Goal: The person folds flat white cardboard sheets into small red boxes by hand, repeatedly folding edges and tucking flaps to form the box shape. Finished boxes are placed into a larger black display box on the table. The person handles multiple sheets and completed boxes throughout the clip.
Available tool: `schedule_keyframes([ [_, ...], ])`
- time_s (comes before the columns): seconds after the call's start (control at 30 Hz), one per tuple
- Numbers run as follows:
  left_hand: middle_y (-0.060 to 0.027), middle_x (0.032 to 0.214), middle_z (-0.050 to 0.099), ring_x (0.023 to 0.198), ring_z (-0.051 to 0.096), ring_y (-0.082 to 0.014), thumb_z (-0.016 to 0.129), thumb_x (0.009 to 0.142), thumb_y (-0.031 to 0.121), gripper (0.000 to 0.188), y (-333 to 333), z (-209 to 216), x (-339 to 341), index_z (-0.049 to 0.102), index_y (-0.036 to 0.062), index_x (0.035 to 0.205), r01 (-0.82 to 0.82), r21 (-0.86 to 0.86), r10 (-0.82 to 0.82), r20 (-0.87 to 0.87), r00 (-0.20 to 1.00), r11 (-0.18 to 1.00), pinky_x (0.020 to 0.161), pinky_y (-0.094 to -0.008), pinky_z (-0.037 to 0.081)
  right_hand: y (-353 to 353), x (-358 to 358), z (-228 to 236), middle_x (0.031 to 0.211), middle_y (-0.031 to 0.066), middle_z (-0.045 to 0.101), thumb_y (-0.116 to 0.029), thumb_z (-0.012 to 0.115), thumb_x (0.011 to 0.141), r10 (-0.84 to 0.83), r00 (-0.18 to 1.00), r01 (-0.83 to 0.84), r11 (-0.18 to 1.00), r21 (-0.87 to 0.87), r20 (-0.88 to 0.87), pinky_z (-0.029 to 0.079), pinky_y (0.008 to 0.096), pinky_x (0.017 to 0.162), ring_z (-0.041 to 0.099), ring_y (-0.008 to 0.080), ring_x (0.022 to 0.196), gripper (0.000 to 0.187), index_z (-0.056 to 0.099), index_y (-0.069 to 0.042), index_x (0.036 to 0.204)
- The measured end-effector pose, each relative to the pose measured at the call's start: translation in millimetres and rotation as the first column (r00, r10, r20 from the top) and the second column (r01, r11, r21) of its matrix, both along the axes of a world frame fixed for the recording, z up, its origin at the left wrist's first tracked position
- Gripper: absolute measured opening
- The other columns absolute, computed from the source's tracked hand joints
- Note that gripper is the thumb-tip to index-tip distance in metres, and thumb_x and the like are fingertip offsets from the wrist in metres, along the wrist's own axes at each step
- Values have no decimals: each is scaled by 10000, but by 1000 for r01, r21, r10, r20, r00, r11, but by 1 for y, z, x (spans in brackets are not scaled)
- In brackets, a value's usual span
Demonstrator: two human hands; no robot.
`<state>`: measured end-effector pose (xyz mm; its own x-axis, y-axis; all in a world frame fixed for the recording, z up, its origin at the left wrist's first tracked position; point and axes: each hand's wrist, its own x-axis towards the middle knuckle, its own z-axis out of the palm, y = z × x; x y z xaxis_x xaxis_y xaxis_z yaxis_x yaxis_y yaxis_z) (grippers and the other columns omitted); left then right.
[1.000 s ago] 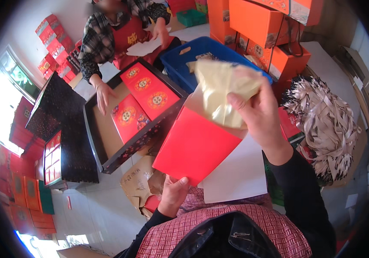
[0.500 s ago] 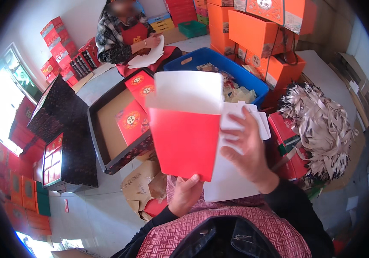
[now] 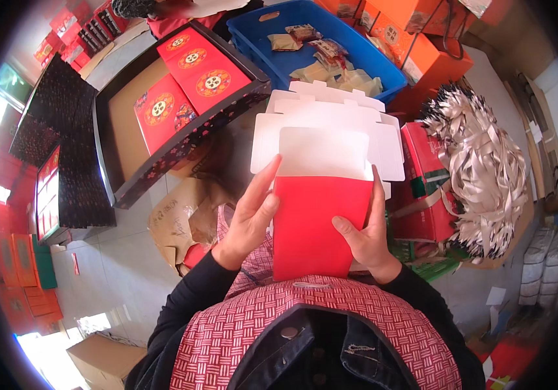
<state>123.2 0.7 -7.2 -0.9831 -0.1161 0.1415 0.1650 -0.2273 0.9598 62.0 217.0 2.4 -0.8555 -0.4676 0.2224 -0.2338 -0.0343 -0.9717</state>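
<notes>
A red cardboard box (image 3: 321,224) with a raised white inner flap (image 3: 324,151) stands upright against my lap. My right hand (image 3: 369,237) grips its right side, thumb on the red face and fingers along the edge. My left hand (image 3: 250,218) is at the box's left edge, fingers stretched out and the index fingertip near the upper corner; I cannot tell whether it touches. Behind the box lie flat, unfolded white carton blanks (image 3: 328,110) with cut tabs.
A black patterned tray (image 3: 113,146) holds several red printed boxes (image 3: 212,81) at the left. Beyond the blanks is a blue crate (image 3: 279,71) with small packets (image 3: 350,81). At right, a bundle of beige ribbons (image 3: 487,172) adjoins red boxes (image 3: 419,214). Brown paper packaging (image 3: 185,218) lies left.
The red box has come down and closer to my lap. My right hand has taken hold of its side; my left hand has left its bottom edge. The view has tilted downward.
</notes>
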Motion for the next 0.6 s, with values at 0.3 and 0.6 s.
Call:
schedule_keyframes([
  [0.3,-40,1117,605,1041,560,-124,481,1005,214,308,-24,3,-39,561,7,1219,162,300,-223,182,958,940,933,-264,428,16,-81,25,963,7,603,-131,593,943,167,957,-210,963,167,238,442,201,790,548,58,848,179,620,15,1041],
  [0.6,-36,1100,592,1021,563,-130,547,962,108,218,-24,-10,-54,597,4,1147,-44,467,-95,268,959,883,909,-262,442,-11,-134,20,1166,118,575,-241,518,989,362,833,-296,931,-215,419,477,267,844,552,112,1017,315,510,17,1168],
])
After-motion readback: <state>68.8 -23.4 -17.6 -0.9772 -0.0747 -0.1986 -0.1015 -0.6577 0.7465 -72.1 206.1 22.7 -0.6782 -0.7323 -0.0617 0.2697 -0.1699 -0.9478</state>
